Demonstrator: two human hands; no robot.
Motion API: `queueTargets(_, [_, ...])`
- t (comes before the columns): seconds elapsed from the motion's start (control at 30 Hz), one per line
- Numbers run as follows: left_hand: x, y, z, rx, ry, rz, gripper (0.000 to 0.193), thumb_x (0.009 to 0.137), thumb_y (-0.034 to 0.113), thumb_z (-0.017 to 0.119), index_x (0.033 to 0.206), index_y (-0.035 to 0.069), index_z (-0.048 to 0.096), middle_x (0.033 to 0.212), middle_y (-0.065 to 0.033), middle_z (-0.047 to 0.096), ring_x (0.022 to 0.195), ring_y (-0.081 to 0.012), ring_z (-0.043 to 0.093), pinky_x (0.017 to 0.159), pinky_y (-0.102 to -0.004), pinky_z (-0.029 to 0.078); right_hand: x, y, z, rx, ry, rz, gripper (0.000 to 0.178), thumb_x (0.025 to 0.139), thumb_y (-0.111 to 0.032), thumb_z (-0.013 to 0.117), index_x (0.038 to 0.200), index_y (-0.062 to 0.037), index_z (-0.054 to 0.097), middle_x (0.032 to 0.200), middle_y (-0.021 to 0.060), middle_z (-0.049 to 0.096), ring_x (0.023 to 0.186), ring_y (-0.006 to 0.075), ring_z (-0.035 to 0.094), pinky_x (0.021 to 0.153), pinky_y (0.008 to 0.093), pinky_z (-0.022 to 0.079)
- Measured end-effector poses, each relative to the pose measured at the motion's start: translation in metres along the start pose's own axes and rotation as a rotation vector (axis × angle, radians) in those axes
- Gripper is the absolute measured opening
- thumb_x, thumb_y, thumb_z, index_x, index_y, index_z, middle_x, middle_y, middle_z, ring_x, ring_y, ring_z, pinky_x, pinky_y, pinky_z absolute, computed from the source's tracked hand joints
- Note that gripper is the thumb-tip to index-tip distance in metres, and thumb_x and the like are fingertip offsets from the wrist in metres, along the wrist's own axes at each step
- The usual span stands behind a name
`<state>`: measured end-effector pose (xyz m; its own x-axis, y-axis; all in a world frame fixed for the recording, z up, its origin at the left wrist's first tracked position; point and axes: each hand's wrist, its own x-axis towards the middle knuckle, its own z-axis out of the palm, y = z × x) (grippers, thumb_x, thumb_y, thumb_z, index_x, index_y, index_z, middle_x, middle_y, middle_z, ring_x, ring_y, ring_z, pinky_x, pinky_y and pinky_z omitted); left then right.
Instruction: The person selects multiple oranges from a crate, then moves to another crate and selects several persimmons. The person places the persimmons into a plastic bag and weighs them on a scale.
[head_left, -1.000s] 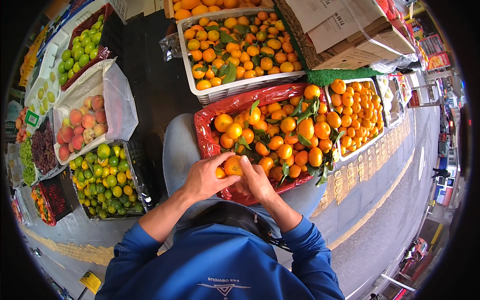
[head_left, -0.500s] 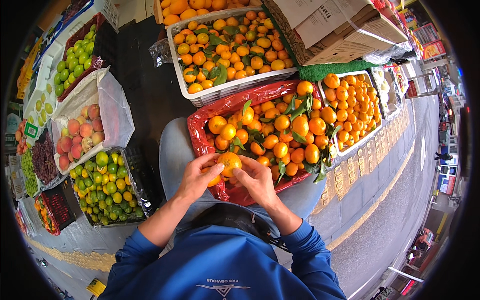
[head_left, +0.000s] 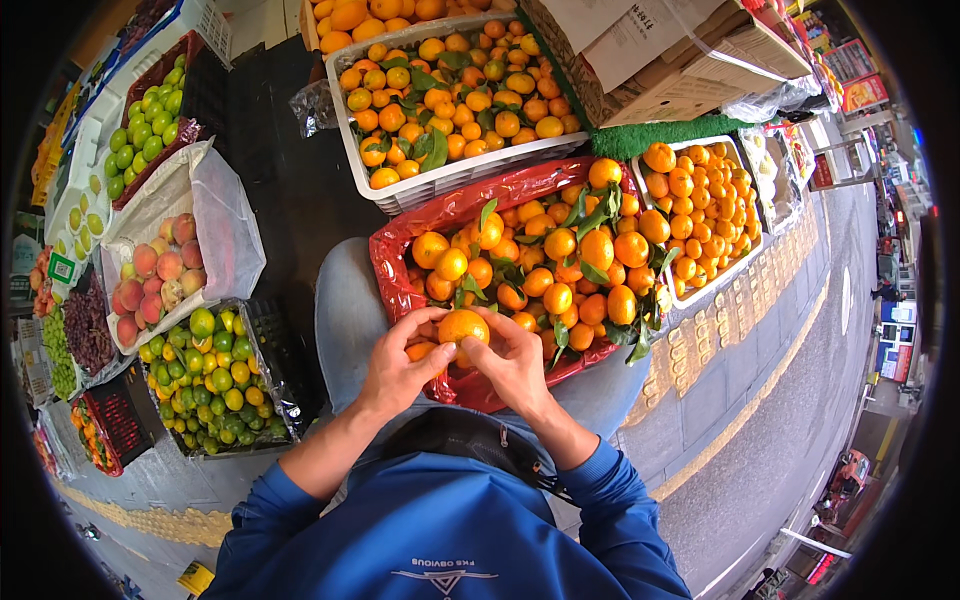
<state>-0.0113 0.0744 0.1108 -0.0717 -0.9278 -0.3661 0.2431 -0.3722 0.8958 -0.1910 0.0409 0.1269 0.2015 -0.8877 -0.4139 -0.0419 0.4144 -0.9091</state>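
Observation:
Between my two hands is an orange mandarin (head_left: 463,325), held by the fingertips at the near edge of a red-lined crate. My left hand (head_left: 398,362) curls its fingers against the fruit's left side, and my right hand (head_left: 512,362) presses thumb and fingers to its right side. A second mandarin (head_left: 420,351) shows partly behind my left thumb; whether that hand grips it I cannot tell. Beyond lie many loose mandarins (head_left: 557,297), some with green leaves, inside the shiny red plastic liner (head_left: 392,262).
A white crate (head_left: 392,195) of small leafy mandarins stands behind, and another white crate (head_left: 745,262) sits to the right. Cardboard boxes (head_left: 690,90) rest at the back right. Peaches (head_left: 160,270) and green-yellow citrus (head_left: 215,375) are on the left. A paved street (head_left: 770,400) runs along the right.
My thumbs and fingers have shifted slightly on the mandarin, which seems a little turned. Both hands stay at the crate's near edge, and the whole view has moved slightly.

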Motion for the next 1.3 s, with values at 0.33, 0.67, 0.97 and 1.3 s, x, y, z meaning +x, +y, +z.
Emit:
queueTargets(0.33, [-0.004,0.002,0.004,0.067,-0.001,-0.048,0.048,0.095,0.012,0.073,0.137,-0.003,0.055,0.113,-0.0109,0.069,0.102,-0.0125,0.065,0.088,-0.0277,0.055,0.0,0.006,-0.008,-0.133,-0.077,-0.01,0.044,0.101,-0.016,0.056,0.137,0.0083,0.058,0.096,0.0106,0.071,0.083,0.012,0.066,0.077,0.027,0.055])
queueTargets(0.67, [-0.003,-0.006,-0.004,-0.073,-0.033,-0.095,0.049,0.098,0.019,0.071,0.137,-0.006,0.055,0.117,-0.0116,0.069,0.106,-0.0133,0.065,0.09,-0.0278,0.054,0.0,0.006,-0.012,-0.094,-0.181,-0.015,0.046,0.107,-0.017,0.039,0.144,0.0063,0.052,0.097,0.0113,0.071,0.084,0.0161,0.069,0.08,0.0289,0.055])
queueTargets(0.97, [0.0,-0.019,-0.006,-0.137,0.017,-0.05,0.05,0.097,0.015,0.07,0.139,-0.004,0.052,0.121,-0.0131,0.068,0.108,-0.0162,0.066,0.094,-0.03,0.054,0.006,0.023,-0.01,-0.028,-0.129,-0.029,0.043,0.11,-0.021,0.047,0.143,0.0057,0.053,0.099,0.0084,0.071,0.085,0.0117,0.066,0.079,0.0266,0.054])
queueTargets(1.3, [0.01,-0.027,-0.009,-0.356,0.063,-0.156,0.04,0.104,0.025,0.053,0.139,0.006,0.05,0.117,-0.0172,0.068,0.088,-0.0208,0.07,0.077,-0.034,0.058,0.01,0.059,-0.026,-0.243,-0.036,0.013,0.039,0.102,-0.025,0.06,0.129,0.0023,0.065,0.1,0.0162,0.075,0.093,0.0187,0.071,0.084,0.0314,0.055])
